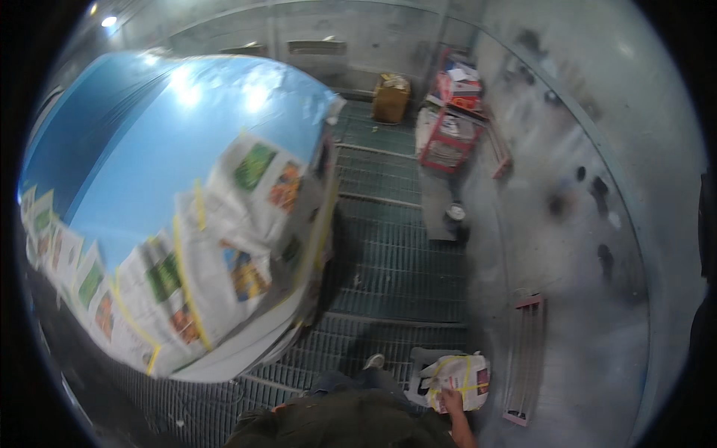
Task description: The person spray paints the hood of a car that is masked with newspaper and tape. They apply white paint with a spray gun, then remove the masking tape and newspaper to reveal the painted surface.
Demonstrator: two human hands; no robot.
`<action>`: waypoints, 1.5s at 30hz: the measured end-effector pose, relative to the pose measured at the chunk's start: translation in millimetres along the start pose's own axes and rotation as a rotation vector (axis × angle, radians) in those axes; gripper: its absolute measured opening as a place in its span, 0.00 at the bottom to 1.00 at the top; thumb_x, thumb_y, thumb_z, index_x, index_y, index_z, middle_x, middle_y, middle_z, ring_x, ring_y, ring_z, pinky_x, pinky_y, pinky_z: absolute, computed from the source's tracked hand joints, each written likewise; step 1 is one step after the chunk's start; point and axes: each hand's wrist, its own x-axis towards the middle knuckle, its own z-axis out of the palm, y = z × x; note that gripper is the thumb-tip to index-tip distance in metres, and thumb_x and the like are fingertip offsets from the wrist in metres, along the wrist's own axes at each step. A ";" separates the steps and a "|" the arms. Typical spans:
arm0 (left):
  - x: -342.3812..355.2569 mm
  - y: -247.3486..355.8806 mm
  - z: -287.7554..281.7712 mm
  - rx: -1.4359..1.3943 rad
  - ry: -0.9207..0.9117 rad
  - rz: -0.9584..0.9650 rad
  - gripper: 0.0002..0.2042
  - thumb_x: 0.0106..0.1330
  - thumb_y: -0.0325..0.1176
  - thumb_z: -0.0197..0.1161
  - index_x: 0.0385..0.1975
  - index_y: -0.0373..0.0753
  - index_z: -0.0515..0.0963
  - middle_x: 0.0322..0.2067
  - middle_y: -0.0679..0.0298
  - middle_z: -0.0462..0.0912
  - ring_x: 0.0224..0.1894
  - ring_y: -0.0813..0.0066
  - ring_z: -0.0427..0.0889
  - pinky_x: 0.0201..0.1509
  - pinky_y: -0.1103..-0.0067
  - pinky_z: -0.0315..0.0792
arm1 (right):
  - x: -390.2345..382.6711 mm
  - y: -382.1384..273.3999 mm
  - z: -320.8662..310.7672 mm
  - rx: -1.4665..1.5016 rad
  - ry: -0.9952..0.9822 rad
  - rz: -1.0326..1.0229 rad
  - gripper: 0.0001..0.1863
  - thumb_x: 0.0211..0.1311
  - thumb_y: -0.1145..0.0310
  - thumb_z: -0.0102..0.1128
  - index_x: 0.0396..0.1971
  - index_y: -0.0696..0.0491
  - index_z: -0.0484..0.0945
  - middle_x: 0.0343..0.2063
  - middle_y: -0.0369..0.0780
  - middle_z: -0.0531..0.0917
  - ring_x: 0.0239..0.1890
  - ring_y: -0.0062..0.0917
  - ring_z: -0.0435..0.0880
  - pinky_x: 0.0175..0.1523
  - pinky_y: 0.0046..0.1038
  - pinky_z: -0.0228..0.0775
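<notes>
At the lower right my right hand [451, 402] is at a bundle of printed newspaper sheets [469, 372] with strips of yellow tape across it. Its fingers look closed on the near edge of the paper. The bundle lies on a grey stool or low stand [422, 364] beside my legs. Of my left hand [279, 408] only a small patch shows by my dark top; its fingers are hidden. To my left stands a large glossy blue vehicle panel [179, 127], its lower part masked with newspaper [202, 276] and yellow tape.
Metal floor grating [396, 254] runs between the vehicle and the grey, spotted wall [582, 246]. Farther off are a cardboard box [390, 102] and a red rack [449, 142] holding papers. A round white-topped can [455, 212] stands by the wall; a pinkish frame [525, 358] is nearer.
</notes>
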 end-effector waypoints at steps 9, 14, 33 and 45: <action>27.1 171.6 62.0 0.004 0.007 -0.068 0.25 0.69 0.59 0.59 0.39 0.40 0.86 0.30 0.63 0.83 0.34 0.68 0.80 0.40 0.65 0.74 | 198.2 -238.8 -165.8 0.352 0.052 -0.287 0.16 0.67 0.70 0.58 0.51 0.60 0.80 0.35 0.39 0.87 0.34 0.19 0.85 0.39 0.22 0.77; 86.7 283.3 79.2 -0.007 0.007 -0.157 0.25 0.69 0.59 0.59 0.39 0.40 0.86 0.31 0.63 0.84 0.35 0.68 0.80 0.41 0.65 0.74 | 311.0 -344.0 -218.7 0.122 0.028 -0.393 0.18 0.67 0.68 0.59 0.53 0.60 0.79 0.35 0.38 0.87 0.34 0.17 0.85 0.37 0.21 0.75; 250.2 772.7 135.4 -0.194 0.162 -0.127 0.24 0.68 0.58 0.60 0.41 0.40 0.86 0.34 0.64 0.84 0.38 0.71 0.80 0.44 0.66 0.75 | 788.2 -811.2 -474.2 -0.028 0.121 -0.686 0.13 0.64 0.62 0.58 0.36 0.57 0.84 0.24 0.40 0.85 0.28 0.24 0.84 0.37 0.29 0.74; 167.2 924.1 223.3 -0.524 0.391 -0.413 0.24 0.68 0.58 0.61 0.43 0.39 0.85 0.35 0.65 0.84 0.40 0.72 0.80 0.46 0.66 0.75 | 1130.3 -1110.4 -515.7 0.704 -0.096 -0.875 0.16 0.69 0.70 0.52 0.52 0.58 0.78 0.48 0.46 0.82 0.50 0.39 0.83 0.54 0.41 0.80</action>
